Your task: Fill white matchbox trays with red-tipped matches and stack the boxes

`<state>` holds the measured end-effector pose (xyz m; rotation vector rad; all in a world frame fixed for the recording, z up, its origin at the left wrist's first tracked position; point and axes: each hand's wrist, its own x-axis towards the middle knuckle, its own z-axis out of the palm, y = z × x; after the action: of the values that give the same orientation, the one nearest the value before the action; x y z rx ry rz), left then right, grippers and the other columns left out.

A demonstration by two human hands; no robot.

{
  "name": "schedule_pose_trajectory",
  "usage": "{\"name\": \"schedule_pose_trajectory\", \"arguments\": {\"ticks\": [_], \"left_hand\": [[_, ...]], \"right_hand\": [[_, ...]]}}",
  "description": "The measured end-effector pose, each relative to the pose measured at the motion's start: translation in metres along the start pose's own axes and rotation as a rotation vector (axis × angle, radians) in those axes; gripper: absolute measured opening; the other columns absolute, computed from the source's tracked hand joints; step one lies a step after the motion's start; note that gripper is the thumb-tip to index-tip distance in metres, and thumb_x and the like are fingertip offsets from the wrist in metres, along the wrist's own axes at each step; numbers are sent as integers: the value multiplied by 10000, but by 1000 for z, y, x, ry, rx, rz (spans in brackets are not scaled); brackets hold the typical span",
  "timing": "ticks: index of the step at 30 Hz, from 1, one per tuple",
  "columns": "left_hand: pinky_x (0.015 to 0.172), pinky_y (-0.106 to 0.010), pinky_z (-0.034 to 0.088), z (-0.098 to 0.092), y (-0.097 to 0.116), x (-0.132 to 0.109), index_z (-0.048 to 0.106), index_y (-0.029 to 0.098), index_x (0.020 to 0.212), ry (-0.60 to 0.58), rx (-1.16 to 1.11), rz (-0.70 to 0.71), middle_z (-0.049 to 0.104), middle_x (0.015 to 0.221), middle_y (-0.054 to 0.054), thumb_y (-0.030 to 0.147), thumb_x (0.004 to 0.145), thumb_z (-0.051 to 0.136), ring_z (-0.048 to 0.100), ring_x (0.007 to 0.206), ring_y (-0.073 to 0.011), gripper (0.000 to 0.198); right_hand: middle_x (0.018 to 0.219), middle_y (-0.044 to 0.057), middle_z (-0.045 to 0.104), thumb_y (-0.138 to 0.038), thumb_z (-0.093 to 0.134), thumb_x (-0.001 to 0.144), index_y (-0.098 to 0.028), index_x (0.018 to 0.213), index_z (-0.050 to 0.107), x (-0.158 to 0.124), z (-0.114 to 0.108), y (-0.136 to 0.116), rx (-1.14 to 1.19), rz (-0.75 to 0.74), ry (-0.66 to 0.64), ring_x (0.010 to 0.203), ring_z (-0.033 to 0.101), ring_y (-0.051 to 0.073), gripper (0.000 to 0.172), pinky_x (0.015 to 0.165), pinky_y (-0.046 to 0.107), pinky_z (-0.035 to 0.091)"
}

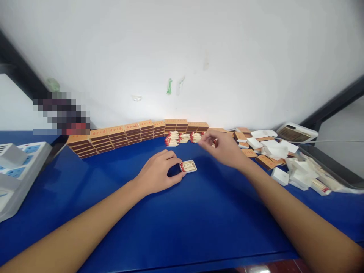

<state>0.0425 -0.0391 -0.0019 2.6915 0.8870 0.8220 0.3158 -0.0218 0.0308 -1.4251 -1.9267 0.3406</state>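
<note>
The blue table [170, 223] carries everything. Along its back edge runs a wall of stacked matchboxes [117, 136]; the stacks stand close together, so a knock to one could tip its neighbours. What those closed boxes contain does not show. At the right sits a black bin [330, 161], its contents hard to make out, beside a jumble of empty white trays [280, 177] and one filled tray [316, 188] of red-tipped matches. The right forearm passes near this clutter and could sweep pieces aside.

The right hand [223, 148] hovers by the match piles [172, 139], fingers curled; red heads show beneath them, but whether they are gripped cannot be told. A brush there could scatter the piles.

The left hand [159, 171] pinches the end of an open matchbox tray [191, 171], set mid-table and holding matches, heads toward that hand. Too hard a squeeze could buckle its thin walls and spill the sticks.
</note>
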Motion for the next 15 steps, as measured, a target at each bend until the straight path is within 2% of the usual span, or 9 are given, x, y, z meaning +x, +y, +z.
{"name": "schedule_pose_trajectory", "arguments": {"ticks": [3, 5, 7, 9, 12, 15], "left_hand": [[809, -392, 561, -1, -1, 0, 761, 213, 1138, -18, -3, -14, 722, 1034, -65, 381, 979, 709, 667, 904, -224, 237], [811, -396, 563, -1, -1, -1, 759, 211, 1150, -19, -1, -14, 723, 1039, -67, 381, 984, 701, 668, 909, -227, 245], [819, -406, 567, -1, -2, -1, 751, 200, 1180, -20, 7, -17, 725, 1053, -74, 388, 992, 691, 668, 926, -235, 273], [830, -418, 573, -1, -2, -2, 742, 189, 1211, -22, 19, -22, 728, 1072, -82, 400, 999, 683, 671, 949, -246, 305], [843, -426, 579, -1, -2, -2, 739, 192, 1219, -21, 40, -19, 729, 1083, -86, 417, 1004, 677, 674, 960, -254, 317], [842, -426, 581, -1, -2, -2, 737, 191, 1219, -23, 57, -16, 729, 1092, -89, 426, 1008, 674, 675, 960, -256, 322]], "right_hand": [[718, 53, 699, -430, 717, 949, -187, 850, 695, 29, -11, 18, 102, 422, 209, 615, 555, 169, 264, 587, 305, 420], [593, 32, 633, -429, 732, 947, -181, 743, 675, 48, -13, 29, 142, 579, 228, 509, 467, 139, 326, 520, 303, 359], [483, 13, 545, -427, 742, 948, -186, 628, 628, 63, -10, 36, 167, 639, 196, 444, 399, 120, 417, 480, 305, 319], [436, 7, 507, -391, 781, 923, -192, 573, 593, 73, -5, 40, 197, 675, 170, 418, 389, 113, 445, 458, 297, 308], [439, 7, 519, -297, 820, 884, -197, 569, 568, 79, 1, 39, 260, 726, 165, 421, 410, 107, 416, 436, 274, 310], [443, -14, 493, -271, 815, 881, -203, 600, 557, 79, -6, 34, 317, 747, 205, 423, 381, 97, 387, 407, 258, 267]]}}
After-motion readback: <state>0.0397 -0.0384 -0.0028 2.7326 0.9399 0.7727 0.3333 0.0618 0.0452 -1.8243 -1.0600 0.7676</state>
